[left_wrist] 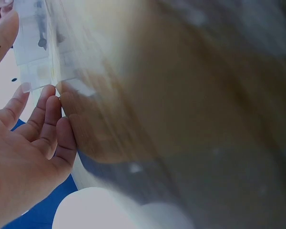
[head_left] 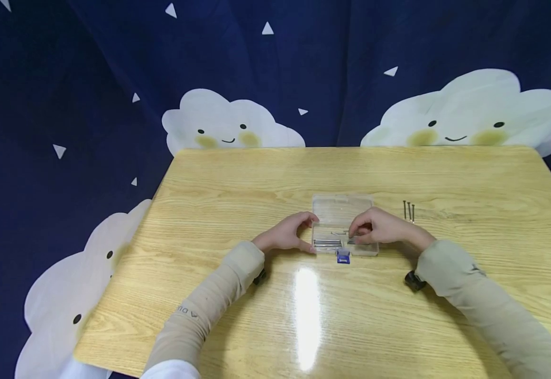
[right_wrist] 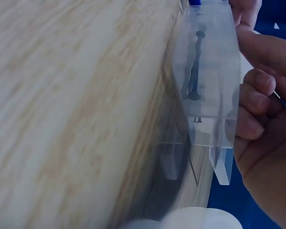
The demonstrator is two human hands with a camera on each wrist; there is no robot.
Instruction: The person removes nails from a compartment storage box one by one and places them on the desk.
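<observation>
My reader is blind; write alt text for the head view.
The left hand touches an open, clear plastic box of silvery metal nails; the right hand reaches in. Three dark metal nails lie right of the box on a pale wooden table.

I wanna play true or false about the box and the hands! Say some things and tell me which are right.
1. The box's lid is shut. False: it is open, on the far side from the person.
2. Three nails show on the table, right of the box. True.
3. The left hand is far from the box. False: it touches the box's left end.
4. The right hand is at the box's right half. True.
5. The latch is red. False: it is blue.
</observation>
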